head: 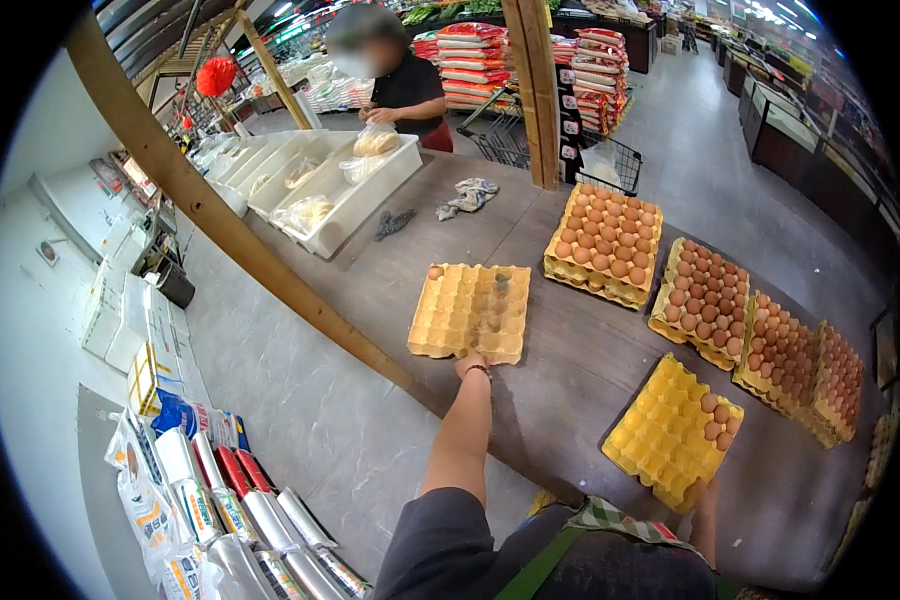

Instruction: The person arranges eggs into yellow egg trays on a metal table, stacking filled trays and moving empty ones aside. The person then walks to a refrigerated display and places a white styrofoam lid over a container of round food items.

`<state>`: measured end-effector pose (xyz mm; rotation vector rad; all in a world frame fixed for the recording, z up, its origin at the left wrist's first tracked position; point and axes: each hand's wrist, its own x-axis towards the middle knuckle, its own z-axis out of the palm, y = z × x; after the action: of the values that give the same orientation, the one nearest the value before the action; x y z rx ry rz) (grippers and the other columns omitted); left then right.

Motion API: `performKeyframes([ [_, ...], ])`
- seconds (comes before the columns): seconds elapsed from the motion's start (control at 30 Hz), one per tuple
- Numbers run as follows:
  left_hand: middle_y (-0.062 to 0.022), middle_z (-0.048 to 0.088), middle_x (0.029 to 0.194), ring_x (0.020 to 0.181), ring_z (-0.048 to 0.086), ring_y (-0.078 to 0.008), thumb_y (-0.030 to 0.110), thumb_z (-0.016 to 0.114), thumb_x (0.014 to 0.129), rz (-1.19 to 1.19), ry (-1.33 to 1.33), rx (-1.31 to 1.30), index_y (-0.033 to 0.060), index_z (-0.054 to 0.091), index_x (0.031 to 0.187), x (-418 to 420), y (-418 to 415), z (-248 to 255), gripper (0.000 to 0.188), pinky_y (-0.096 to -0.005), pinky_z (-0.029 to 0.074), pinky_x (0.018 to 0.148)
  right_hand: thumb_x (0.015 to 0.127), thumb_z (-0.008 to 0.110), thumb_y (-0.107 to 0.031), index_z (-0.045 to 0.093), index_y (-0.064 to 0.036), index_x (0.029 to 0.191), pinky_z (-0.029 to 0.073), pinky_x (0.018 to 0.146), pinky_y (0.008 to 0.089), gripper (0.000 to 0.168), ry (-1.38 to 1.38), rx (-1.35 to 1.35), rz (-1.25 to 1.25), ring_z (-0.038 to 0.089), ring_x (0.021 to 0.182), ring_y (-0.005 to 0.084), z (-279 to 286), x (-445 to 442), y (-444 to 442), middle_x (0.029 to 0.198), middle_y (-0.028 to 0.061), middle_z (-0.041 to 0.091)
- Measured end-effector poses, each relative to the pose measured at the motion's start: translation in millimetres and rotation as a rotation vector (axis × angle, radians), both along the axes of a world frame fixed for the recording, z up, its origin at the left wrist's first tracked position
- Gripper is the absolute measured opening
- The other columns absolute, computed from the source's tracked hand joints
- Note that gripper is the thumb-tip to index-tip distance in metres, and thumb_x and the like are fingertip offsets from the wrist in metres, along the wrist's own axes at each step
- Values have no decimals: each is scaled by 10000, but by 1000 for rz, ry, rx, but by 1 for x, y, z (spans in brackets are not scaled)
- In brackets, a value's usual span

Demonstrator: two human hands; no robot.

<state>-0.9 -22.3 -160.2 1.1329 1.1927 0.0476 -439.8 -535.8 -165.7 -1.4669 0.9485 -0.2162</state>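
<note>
A pulp egg tray (461, 315) lies on the dark table with one brown egg (436, 272) in its far left corner and dark stains in its cups. My left hand (471, 363) grips this tray's near edge. Nearer to me, a yellow egg tray (660, 427) sits at an angle on the right, with several brown eggs (722, 414) grouped at its right corner. At that tray's near edge is my right hand (703, 495), its fingers partly hidden, so its hold on the edge is unclear.
Stacked trays full of eggs (604, 240) line the far right side. White plastic bins (345, 217) with bagged food, a crumpled cloth (471, 196) and a dark rag (394, 223) lie farther back. A wooden post (536, 97) rises at the far edge; another person (412, 105) stands behind the bins.
</note>
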Motion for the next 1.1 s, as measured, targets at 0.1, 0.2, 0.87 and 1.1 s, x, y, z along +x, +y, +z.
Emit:
performKeyframes([
  [0.1,-235,677,958,769,676,-344,225,644,899,40,-21,390,-78,598,1037,-2,78,-24,337,-448,540,624,919,561,-130,521,1,1272,485,853,328,379,4,70,117,611,997,202,9,29,17,1151,81,622],
  [0.2,-250,492,1328,1149,543,-415,178,683,830,-378,-206,929,-36,548,1221,-16,-7,21,466,-475,473,948,957,572,-176,523,-1,1267,489,848,336,359,16,-4,-17,611,1009,208,-5,-6,-1,1169,86,619],
  [0.87,-196,580,1290,1168,559,-369,121,525,935,-1245,-615,1859,186,629,1252,81,59,-12,340,-491,484,962,983,575,-285,488,-51,1373,499,783,295,462,138,-35,-131,600,896,141,5,0,29,1069,55,632],
  [1.1,-144,391,1540,1335,424,-391,149,552,923,-1397,8,2134,300,405,1492,108,90,-1,606,-491,388,1070,938,638,-345,428,27,1401,491,936,352,630,306,-185,-145,630,1095,255,25,-1,40,1201,199,644],
])
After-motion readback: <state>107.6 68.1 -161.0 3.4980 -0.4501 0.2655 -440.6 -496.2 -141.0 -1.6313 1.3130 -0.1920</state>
